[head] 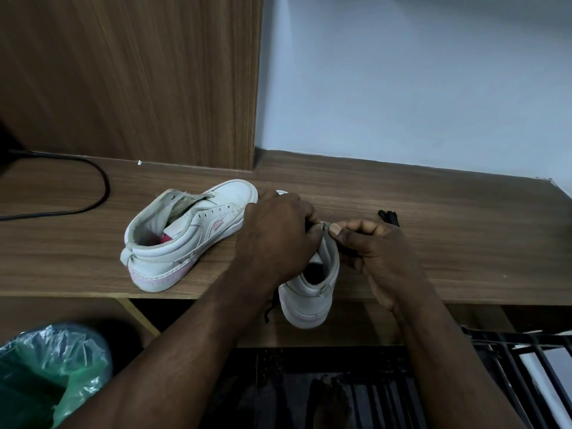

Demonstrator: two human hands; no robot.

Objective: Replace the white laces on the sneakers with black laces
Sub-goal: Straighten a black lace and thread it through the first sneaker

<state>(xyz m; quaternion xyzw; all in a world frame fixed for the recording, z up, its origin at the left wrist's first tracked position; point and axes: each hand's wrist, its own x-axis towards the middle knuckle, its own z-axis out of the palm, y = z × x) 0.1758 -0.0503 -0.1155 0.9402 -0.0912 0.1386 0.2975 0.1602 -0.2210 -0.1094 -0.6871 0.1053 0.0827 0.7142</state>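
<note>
**Step in hand: threading the black lace into one sneaker.**

1. The held sneaker (312,292) is positioned at the near edge of the surface (433,243), toe pointing away, with its heel overhanging the edge.
2. The upper of the held sneaker is covered and gripped by the left hand (278,233), fingers curled over the eyelet area.
3. The collar edge at the top of the eyelet row is pinched between thumb and forefinger of the right hand (371,243). Whether a lace tip lies inside this pinch cannot be told.
4. A black lace (268,311) hangs from the near left side of the held sneaker, below the edge of the surface.
5. The other sneaker (185,236) is left just beside it on the surface. Its eyelets appear empty, and no white lace is visible.
6. A spare black lace (388,215) is lying on the surface beyond the right hand.

**Next move (judgement):** lacing of the held sneaker is probably near the upper eyelets. The free end should be fed through the remaining eyelet and drawn snug while the upper is kept steady. The spare black lace is then required for the other sneaker.
</note>
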